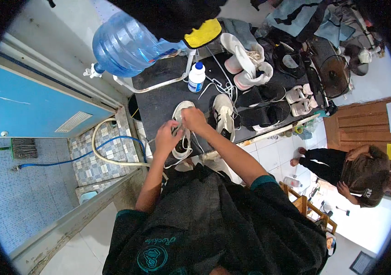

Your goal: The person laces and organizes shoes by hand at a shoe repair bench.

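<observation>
A white sneaker with dark stripes stands on the dark bench top, directly before me. Over its lacing my left hand has its fingers curled together, pinching the white shoelace. From the other side, my right hand is closed at the upper lacing, fingers bent around the lace; the exact grip is partly hidden. Loose lace hangs near the shoe's heel. Its matching sneaker sits just to the right, untouched. Behind the pair is a white bottle with a blue cap.
A blue water jug with a tap lies on a white metal stand. White-and-pink high-tops, black shoes and small pale shoes line the bench. A hose runs at left. Another person is at the right.
</observation>
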Motion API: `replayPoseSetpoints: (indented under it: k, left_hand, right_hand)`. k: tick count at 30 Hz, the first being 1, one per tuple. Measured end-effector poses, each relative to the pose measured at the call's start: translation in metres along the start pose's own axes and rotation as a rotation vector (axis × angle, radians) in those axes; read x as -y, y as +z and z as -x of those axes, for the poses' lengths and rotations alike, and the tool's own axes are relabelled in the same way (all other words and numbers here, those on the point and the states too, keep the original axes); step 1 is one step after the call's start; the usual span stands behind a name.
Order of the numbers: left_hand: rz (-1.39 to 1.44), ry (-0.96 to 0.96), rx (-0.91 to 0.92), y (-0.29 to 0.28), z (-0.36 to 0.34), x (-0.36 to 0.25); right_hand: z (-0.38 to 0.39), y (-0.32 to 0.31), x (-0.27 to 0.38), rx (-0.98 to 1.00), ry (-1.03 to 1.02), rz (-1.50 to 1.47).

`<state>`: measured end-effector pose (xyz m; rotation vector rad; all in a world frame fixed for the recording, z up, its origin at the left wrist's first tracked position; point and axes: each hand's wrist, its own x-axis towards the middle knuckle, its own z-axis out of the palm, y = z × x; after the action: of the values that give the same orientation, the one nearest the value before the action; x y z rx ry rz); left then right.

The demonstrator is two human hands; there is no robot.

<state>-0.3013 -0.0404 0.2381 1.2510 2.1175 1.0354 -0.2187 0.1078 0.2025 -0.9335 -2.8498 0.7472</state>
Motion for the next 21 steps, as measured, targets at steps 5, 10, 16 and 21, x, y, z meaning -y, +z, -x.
replayPoseSetpoints:
  k: [5,10,16,21]
  left_hand:
    - [-0.188,0.019,-0.16,0.029,-0.008,0.021]
    - [-0.054,-0.018,-0.101,0.042,-0.012,0.021]
    - [-0.108,-0.139,-0.025,0.037,-0.012,0.01]
    - [-0.026,-0.032,-0.135,0.027,-0.015,0.016]
  right_hand:
    - [0.0,-0.013,-0.004,-0.04,-0.045,-0.012]
    - [-0.007,-0.015,-0.004,-0.02,-0.233,0.116]
    - [-0.003,-0.023,-0.003,0.015,-0.223,0.144]
    - [0.02,-0.03,-0.004,-0.145,-0.087,-0.114]
